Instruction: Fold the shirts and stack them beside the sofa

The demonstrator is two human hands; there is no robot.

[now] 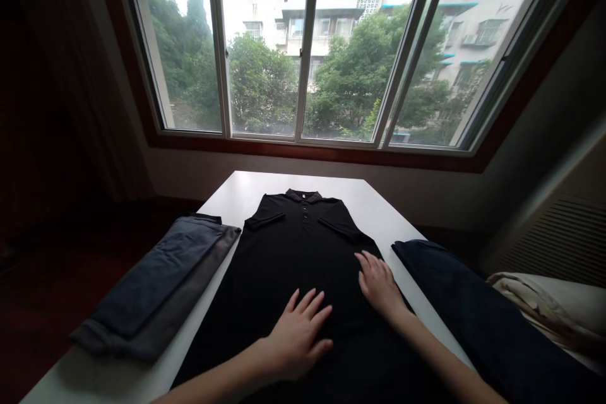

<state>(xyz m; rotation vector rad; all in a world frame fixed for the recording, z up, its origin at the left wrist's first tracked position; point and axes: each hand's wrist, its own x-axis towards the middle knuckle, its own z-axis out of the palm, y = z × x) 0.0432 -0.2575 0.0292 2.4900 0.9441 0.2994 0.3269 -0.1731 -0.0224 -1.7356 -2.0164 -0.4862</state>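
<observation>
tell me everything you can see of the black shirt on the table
The black polo shirt lies face up on the white table, collar toward the window. It has short sleeves, a greyish collar, a small buttoned placket and a pale neck label. The fabric looks soft, matte and mostly smooth. The left hand and right hand are on its front; its hem is out of view.

Surface: 1 white table (383, 208) with a smooth top. Centre: 1 black polo shirt (303, 252), front up, collar toward the far edge. Left side: 1 pile of folded grey and blue-grey garments (165, 265). Right side: 1 navy garment (454, 293), laid lengthwise near the shirt.
</observation>
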